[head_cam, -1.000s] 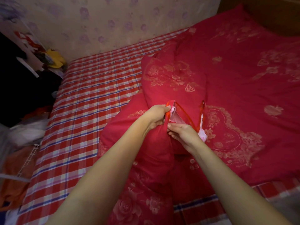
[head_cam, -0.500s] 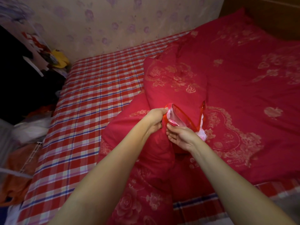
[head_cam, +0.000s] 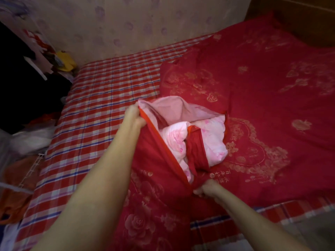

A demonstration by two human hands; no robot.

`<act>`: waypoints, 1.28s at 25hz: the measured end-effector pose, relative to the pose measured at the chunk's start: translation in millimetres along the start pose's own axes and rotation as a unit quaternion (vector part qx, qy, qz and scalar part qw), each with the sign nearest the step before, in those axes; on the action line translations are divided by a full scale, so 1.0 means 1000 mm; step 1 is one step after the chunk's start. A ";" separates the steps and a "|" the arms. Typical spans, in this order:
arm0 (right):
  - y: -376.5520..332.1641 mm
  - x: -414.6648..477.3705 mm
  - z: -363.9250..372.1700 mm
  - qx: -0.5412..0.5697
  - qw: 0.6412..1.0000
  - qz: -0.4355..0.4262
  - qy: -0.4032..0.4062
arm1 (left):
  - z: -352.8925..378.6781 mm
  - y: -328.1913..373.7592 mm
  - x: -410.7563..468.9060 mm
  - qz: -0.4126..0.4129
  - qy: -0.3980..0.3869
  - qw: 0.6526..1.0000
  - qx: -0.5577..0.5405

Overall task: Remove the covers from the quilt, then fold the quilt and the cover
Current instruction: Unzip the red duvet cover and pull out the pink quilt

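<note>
One left hand (head_cam: 134, 116), one right hand (head_cam: 206, 189), one red cover (head_cam: 272, 87), one pink quilt (head_cam: 174, 138), one plaid sheet (head_cam: 108, 91)

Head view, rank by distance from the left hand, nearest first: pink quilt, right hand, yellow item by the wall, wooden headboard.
1. Pink quilt, just right of the left hand, inside the opening of the red cover that it grips.
2. Right hand, at the opening's near end.
3. Yellow item, far left corner.
4. Wooden headboard, far right corner.

hands are way apart now, the cover (head_cam: 157, 160) opening gapes wide and the pink quilt (head_cam: 174, 138) shows through
</note>
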State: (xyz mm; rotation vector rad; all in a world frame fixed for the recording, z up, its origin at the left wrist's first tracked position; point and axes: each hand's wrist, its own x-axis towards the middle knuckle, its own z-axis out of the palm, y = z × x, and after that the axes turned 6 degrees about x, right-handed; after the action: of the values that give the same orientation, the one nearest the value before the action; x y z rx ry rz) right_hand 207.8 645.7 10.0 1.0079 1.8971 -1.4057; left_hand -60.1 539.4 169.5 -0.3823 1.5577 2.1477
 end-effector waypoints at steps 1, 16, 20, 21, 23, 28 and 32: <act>-0.002 0.001 0.001 -0.073 0.996 -0.033 0.028 | -0.015 -0.013 0.002 -0.006 0.041 0.998 0.055; -0.052 0.015 0.011 0.023 0.892 -0.353 0.282 | -0.063 -0.221 -0.066 -0.162 0.105 0.940 0.282; -0.055 0.041 0.021 0.063 0.914 -0.281 0.286 | -0.068 -0.186 -0.073 -0.108 0.125 0.986 0.021; -0.059 0.048 0.021 0.050 0.922 -0.266 0.276 | -0.076 -0.180 -0.073 -0.110 0.111 0.988 0.015; -0.070 0.053 0.022 0.011 0.963 -0.178 0.204 | -0.091 -0.170 -0.077 -0.130 0.053 0.986 0.085; -0.085 0.020 0.081 -0.020 0.994 0.035 0.104 | -0.120 -0.154 -0.104 -0.106 -0.006 0.868 0.486; -0.184 -0.016 0.056 0.290 0.944 -0.110 -0.116 | -0.114 -0.122 -0.133 0.016 0.066 0.797 0.600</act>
State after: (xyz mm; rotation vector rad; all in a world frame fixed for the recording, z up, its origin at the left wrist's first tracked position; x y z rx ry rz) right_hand 63.7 558.3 104.4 0.8432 1.4821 -2.1899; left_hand 111.6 436.4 96.4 -0.0447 2.5960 0.7670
